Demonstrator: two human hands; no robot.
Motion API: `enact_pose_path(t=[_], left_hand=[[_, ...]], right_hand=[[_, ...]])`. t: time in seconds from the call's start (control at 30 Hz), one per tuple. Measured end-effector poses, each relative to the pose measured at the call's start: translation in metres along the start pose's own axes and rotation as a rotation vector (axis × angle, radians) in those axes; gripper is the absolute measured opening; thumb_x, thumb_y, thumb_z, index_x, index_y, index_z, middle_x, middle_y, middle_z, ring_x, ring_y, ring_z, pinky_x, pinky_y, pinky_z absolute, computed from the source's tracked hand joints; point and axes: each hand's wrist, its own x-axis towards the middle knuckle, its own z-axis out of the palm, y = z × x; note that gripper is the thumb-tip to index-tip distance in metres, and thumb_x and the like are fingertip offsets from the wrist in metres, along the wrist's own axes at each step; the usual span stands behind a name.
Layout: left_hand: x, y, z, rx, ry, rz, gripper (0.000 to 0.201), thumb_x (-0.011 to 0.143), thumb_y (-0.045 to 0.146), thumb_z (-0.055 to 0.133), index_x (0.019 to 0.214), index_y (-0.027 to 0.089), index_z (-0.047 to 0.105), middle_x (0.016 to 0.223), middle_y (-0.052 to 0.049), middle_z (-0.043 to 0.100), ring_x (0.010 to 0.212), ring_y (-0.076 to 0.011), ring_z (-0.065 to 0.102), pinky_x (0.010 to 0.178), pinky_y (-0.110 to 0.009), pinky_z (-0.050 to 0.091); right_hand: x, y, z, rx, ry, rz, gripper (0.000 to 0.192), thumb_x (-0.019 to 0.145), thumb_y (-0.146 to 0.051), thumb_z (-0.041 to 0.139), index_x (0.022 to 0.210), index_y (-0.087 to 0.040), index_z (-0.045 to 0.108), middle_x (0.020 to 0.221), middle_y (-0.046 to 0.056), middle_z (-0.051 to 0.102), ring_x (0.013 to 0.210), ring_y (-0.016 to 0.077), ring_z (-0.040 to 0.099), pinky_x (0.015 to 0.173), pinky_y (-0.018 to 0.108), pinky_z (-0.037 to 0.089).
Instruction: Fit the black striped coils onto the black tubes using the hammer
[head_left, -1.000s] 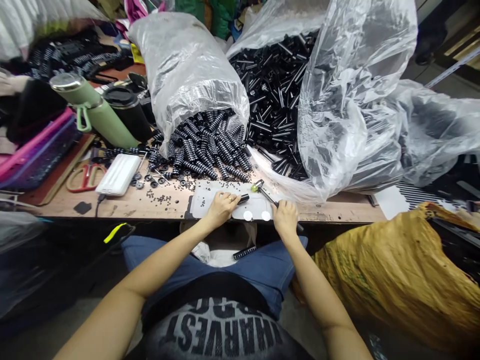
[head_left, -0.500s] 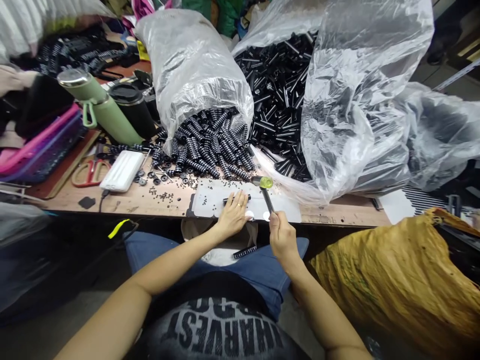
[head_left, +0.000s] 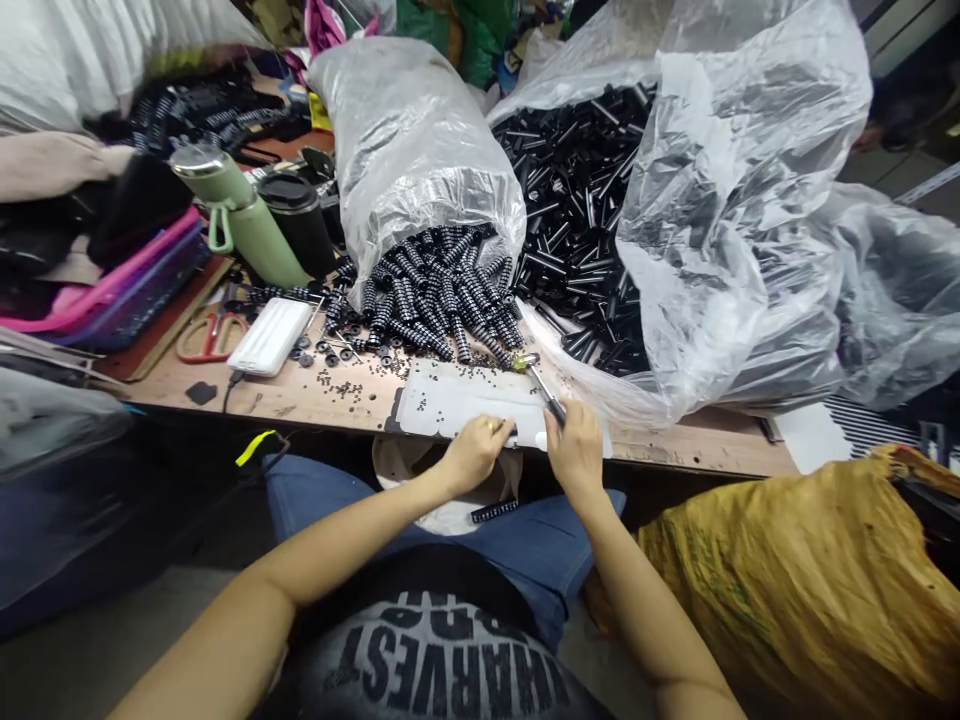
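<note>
My left hand (head_left: 474, 455) is closed over the front edge of a white sheet (head_left: 450, 395), its fingers pinched round a short black tube (head_left: 511, 428) that sticks out to the right. Most of that tube is hidden by the fingers. Just to the right, my right hand (head_left: 576, 448) wraps round the handle of a small hammer (head_left: 553, 405) with a translucent yellow face, its head toward the far edge of the sheet. Tiny dark rings (head_left: 341, 388) lie scattered on the sheet and the table.
Behind the sheet, ribbed black tubes (head_left: 442, 290) spill from a plastic bag (head_left: 420, 130). Plain black tubes (head_left: 574, 230) fill another bag. At left are a white power bank (head_left: 270, 335), scissors (head_left: 212, 335) and a green flask (head_left: 255, 225). A yellow sack (head_left: 810, 580) stands at right.
My left hand has gone from lying flat on the black tube to pinching it, nearer the table edge. The hammer head has swung left and away; the view has shifted slightly.
</note>
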Motion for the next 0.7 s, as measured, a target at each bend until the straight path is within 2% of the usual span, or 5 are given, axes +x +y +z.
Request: enact_pose_path(t=[0.07,0.2,0.3,0.5,0.7], left_hand=[[-0.030,0.011,0.001,-0.058,0.007,0.119,0.042,0.089,0.005,0.037,0.130,0.010,0.048,0.100,-0.014,0.062,0.091,-0.0219,0.057,0.079,-0.037,0.051],[-0.062,0.009,-0.009,-0.040,0.063,0.158,0.036,0.092,0.018,0.043,0.127,0.011,0.050,0.107,-0.016,0.060,0.098,-0.0240,0.056,0.081,-0.038,0.049],[-0.029,-0.031,-0.033,0.112,0.155,0.015,0.036,0.092,0.014,0.040,0.125,0.012,0.054,0.115,-0.019,0.058,0.105,-0.0272,0.053,0.086,-0.043,0.045],[0.061,-0.129,-0.070,0.352,-0.076,-0.089,0.027,0.087,0.012,0.045,0.107,0.014,0.063,0.121,-0.019,0.054,0.118,-0.0319,0.045,0.090,-0.045,0.039],[0.064,-0.141,-0.067,0.303,-0.045,0.079,0.023,0.092,0.021,0.042,0.104,0.018,0.063,0.120,-0.014,0.058,0.124,-0.0280,0.041,0.104,-0.050,0.026]], right_hand=[[-0.024,0.007,0.010,0.079,0.026,-0.157,0.027,0.097,-0.034,0.038,0.097,-0.015,0.057,0.095,0.013,0.062,0.090,0.0229,0.058,0.079,0.033,0.042],[-0.079,0.013,0.059,0.024,-0.664,-0.493,0.016,0.091,-0.021,0.046,0.091,-0.016,0.061,0.094,0.010,0.065,0.092,0.0197,0.059,0.082,0.029,0.044],[-0.089,0.014,0.100,-0.135,-0.942,-0.489,0.024,0.082,-0.008,0.050,0.101,-0.014,0.064,0.105,0.013,0.067,0.101,0.0238,0.061,0.082,0.032,0.046],[-0.062,0.007,0.125,-0.150,-1.080,-0.504,0.029,0.063,-0.004,0.068,0.088,-0.019,0.071,0.089,0.005,0.073,0.085,0.0219,0.069,0.066,0.024,0.049],[-0.056,-0.015,0.096,-0.019,-0.928,-0.508,0.038,0.073,-0.024,0.070,0.110,-0.019,0.066,0.098,0.009,0.072,0.092,0.0232,0.068,0.075,0.027,0.049]])
